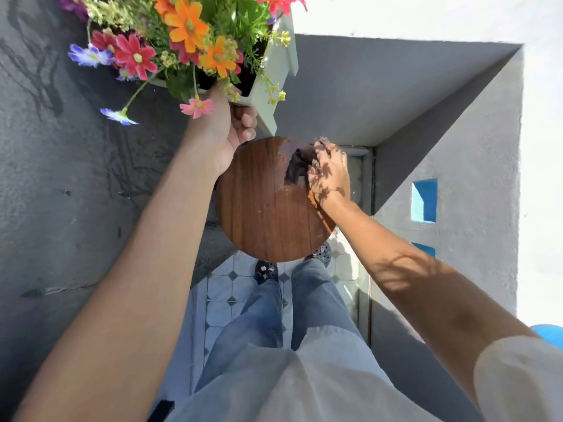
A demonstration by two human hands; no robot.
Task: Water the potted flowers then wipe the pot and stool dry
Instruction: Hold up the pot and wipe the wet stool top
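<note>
A white square pot [275, 73] full of orange, red and purple flowers [185, 28] is lifted off the stool and tilted. My left hand [233, 129] grips its near rim from below. Beneath it stands a round brown wooden stool [262, 214] with wet smears on its far right part. My right hand [330, 170] presses a dark cloth [297, 169] onto that wet part of the seat. Flower shadows fall across this hand.
A dark grey wall [61, 178] runs along the left. A grey ledge [380, 86] and low wall [475, 166] with blue openings lie ahead and right. My feet stand on white patterned tiles [225, 287] under the stool.
</note>
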